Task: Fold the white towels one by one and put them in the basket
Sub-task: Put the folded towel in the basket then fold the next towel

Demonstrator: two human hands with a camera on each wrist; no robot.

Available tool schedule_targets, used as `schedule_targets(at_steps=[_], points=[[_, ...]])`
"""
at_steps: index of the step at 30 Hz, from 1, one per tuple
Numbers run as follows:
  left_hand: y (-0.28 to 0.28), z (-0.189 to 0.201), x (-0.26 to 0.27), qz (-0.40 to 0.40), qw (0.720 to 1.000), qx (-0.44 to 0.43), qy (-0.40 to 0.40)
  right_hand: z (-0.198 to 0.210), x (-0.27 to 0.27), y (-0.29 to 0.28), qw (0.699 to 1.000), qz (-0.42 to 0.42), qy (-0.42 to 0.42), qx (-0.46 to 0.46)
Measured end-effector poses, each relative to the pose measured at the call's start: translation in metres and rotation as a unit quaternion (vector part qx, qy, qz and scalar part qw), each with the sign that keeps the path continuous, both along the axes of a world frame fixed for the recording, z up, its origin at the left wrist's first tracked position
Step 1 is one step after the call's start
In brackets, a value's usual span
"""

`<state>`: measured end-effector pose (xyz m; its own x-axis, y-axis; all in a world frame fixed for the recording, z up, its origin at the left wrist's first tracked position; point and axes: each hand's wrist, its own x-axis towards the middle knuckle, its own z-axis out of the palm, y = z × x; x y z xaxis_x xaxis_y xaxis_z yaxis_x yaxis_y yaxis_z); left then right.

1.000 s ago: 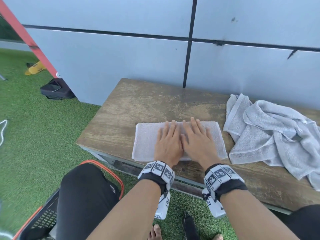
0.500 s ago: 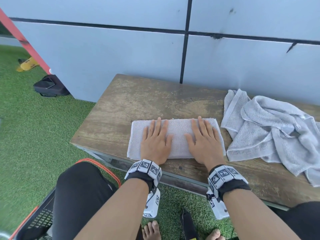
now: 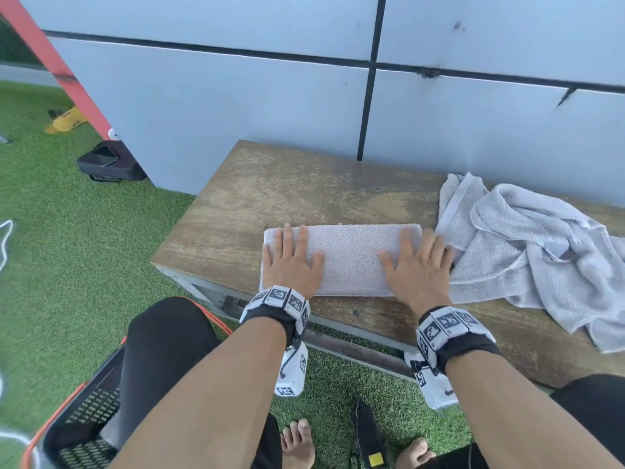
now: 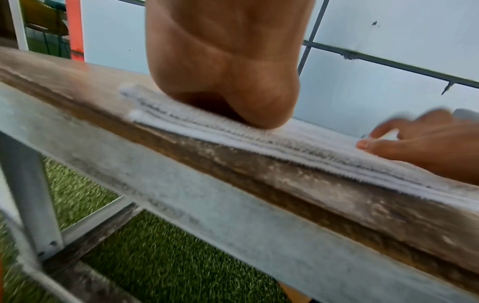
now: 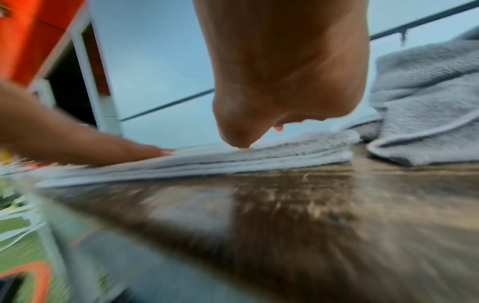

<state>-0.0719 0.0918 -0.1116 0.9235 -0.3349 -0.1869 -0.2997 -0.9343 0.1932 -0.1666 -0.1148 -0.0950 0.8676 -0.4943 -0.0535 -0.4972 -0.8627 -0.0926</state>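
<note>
Left wrist: folded towel (image 4: 272, 139) layered.

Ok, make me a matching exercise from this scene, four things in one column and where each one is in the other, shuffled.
Things:
1. folded towel
2. crumpled towels
3. basket
4. black bag

Places:
A. on the grass by the wall
B. under both flat hands on the bench
C. heaped at the bench's right end
D. on the grass beside the person's left leg

Pairs: 1-B, 2-C, 3-D, 4-A
</note>
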Motion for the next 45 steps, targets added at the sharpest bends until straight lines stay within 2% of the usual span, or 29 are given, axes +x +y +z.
schedule_targets(at_steps=[3, 5, 9, 11, 12, 14, 16, 20, 23, 26, 30, 36, 40, 43, 45], points=[[-0.005, 0.009, -0.002, 0.013, 0.999, 0.023, 0.027, 0.007, -0.015, 0.028, 0.988, 0.09, -0.09, -0.083], [-0.006, 0.017, -0.002, 0.026, 0.998, 0.033, 0.038, 0.003, -0.024, 0.043, 0.987, 0.131, -0.088, -0.044], [-0.01, 0.034, -0.004, 0.034, 0.995, 0.092, 0.028, -0.003, -0.026, 0.041, 0.985, 0.137, -0.103, -0.022], [-0.011, 0.047, -0.001, 0.04, 0.991, 0.121, 0.049, 0.0, -0.023, 0.032, 0.986, 0.13, -0.1, -0.018], [-0.012, 0.052, 0.001, 0.041, 0.989, 0.118, 0.073, 0.002, -0.022, 0.028, 0.987, 0.13, -0.09, -0.016], [-0.009, 0.057, 0.003, 0.039, 0.986, 0.051, 0.155, 0.005, -0.025, 0.019, 0.989, 0.124, -0.079, -0.002], [-0.003, 0.056, -0.003, 0.014, 0.975, -0.017, 0.223, 0.005, -0.032, 0.014, 0.99, 0.117, -0.073, 0.033], [0.014, 0.046, -0.017, -0.066, 0.976, -0.08, 0.19, 0.002, -0.047, 0.011, 0.985, 0.123, -0.066, 0.101], [0.023, 0.046, -0.017, -0.142, 0.96, -0.062, 0.231, -0.001, -0.052, 0.011, 0.981, 0.116, -0.074, 0.135], [0.03, 0.049, -0.017, -0.183, 0.948, -0.018, 0.259, 0.003, -0.055, 0.014, 0.979, 0.083, -0.036, 0.181], [0.03, 0.052, -0.029, -0.196, 0.955, 0.052, 0.216, 0.01, -0.06, 0.017, 0.981, 0.079, -0.004, 0.176], [0.032, 0.055, -0.042, -0.225, 0.956, 0.084, 0.169, 0.018, -0.067, 0.021, 0.983, 0.068, 0.039, 0.167], [0.032, 0.05, -0.05, -0.251, 0.956, 0.115, 0.1, 0.017, -0.07, 0.026, 0.982, 0.066, 0.059, 0.166], [0.032, 0.046, -0.054, -0.262, 0.959, 0.092, 0.058, 0.02, -0.075, 0.029, 0.98, 0.072, 0.069, 0.17], [0.033, 0.041, -0.052, -0.247, 0.965, 0.046, 0.072, 0.024, -0.08, 0.028, 0.977, 0.081, 0.081, 0.177]])
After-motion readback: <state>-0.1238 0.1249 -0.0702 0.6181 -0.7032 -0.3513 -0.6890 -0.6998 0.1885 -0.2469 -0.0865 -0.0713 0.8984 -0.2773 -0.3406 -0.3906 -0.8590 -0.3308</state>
